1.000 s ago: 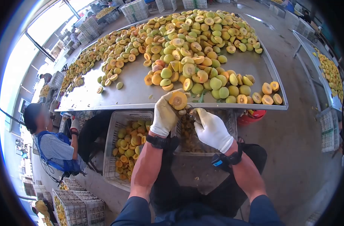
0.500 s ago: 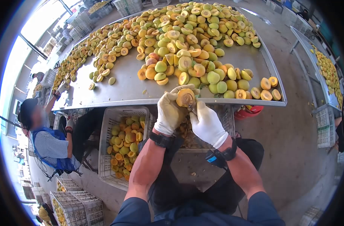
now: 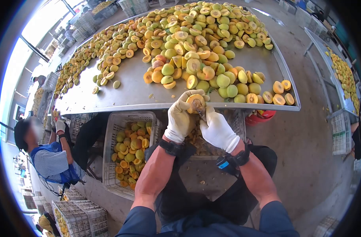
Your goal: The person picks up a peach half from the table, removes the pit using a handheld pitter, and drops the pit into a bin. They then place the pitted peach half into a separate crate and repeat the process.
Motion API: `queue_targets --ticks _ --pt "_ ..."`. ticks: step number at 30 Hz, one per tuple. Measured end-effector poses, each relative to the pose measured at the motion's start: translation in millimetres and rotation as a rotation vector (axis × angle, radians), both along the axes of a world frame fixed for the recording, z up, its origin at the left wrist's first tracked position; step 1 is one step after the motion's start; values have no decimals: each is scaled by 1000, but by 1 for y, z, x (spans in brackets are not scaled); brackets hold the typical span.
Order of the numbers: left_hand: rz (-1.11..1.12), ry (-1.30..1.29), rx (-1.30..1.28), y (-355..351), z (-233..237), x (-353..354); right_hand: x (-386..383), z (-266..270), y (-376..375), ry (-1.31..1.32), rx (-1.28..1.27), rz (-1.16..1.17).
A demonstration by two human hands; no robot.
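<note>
My left hand (image 3: 179, 118), in a white glove, holds a halved yellow peach (image 3: 195, 103) with its cut face up, just over the table's near edge. The middle of the cut face looks brown. Closed around a small dark metal pitting tool (image 3: 203, 114), my gloved right hand (image 3: 218, 129) keeps the tip against the peach's lower edge. Most of the tool is hidden by the fingers. Beyond my hands, a heap of peaches (image 3: 194, 65), many of them halved, lies on the metal table (image 3: 129, 89).
Left of my legs stands a white crate (image 3: 108, 152) of peach halves. Below my hands, another crate (image 3: 239, 120) holds scraps. A red container (image 3: 261, 117) stands under the table. A person (image 3: 54, 158) sits at left. Stacked crates (image 3: 81, 215) stand behind them.
My hands and the peach have shifted only slightly, with the tool still at the fruit. The person at left has drawn their hands back from the table and sits more upright.
</note>
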State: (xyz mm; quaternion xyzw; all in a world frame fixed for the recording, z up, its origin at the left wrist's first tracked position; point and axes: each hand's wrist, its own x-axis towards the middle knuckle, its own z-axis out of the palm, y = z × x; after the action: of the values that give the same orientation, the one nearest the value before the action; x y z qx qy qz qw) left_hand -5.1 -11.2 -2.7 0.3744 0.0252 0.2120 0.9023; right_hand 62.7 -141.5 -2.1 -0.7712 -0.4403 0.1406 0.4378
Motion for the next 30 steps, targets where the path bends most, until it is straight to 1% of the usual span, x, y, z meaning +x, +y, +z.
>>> queue_targets --ticks 1,2,4,5,6,7,8,9,11,13,15,16,18,19,21,22,24,25,26,27,28,30 --pt "63 -31 204 -2 2 -1 1 2 -3 1 0 -2" --pt "61 -31 203 0 5 -1 2 4 -6 -37 -29 34" --pt "-170 125 -136 8 12 -1 2 3 -10 -70 -60 68" --pt "-171 128 -137 10 11 0 4 3 -10 -96 -139 103" --pt "-163 232 -159 12 9 3 4 2 -10 -121 -217 137" --pt "-154 337 -182 14 5 5 3 0 -11 -117 -218 134" --pt "-126 405 -88 14 -2 9 1 -1 -10 -84 -245 133" --pt "-126 405 -88 14 -7 10 0 -2 -9 -54 -271 131" --pt "-57 603 97 14 -18 11 -2 -11 -9 -25 -253 125" --pt "-21 586 77 12 -22 11 -6 -16 -8 4 -239 125" --pt "41 626 73 12 -24 11 -10 -18 -3 -94 -401 86" --pt "41 631 74 11 -23 10 -12 -17 -2 -89 -400 87" --pt "95 624 151 7 -18 7 -14 -14 -3 55 -350 79" --pt "91 628 151 5 -16 7 -15 -13 -3 60 -351 75" --pt "197 531 205 2 -12 7 -14 -10 -3 147 -227 102" --pt "195 532 205 0 -9 7 -13 -9 -3 148 -227 101" --pt "258 479 241 -3 -3 7 -11 -7 -3 269 -104 143" --pt "256 482 241 -2 -1 7 -10 -12 -3 271 -104 141" --pt "198 474 277 1 1 7 -9 -20 -2 236 -50 149" --pt "140 464 313 5 3 8 -8 -19 -1 198 4 158" --pt "141 465 313 9 5 9 -6 -17 -2 199 5 158" --pt "-80 482 372 16 8 10 -1 -4 -6 627 -93 243"
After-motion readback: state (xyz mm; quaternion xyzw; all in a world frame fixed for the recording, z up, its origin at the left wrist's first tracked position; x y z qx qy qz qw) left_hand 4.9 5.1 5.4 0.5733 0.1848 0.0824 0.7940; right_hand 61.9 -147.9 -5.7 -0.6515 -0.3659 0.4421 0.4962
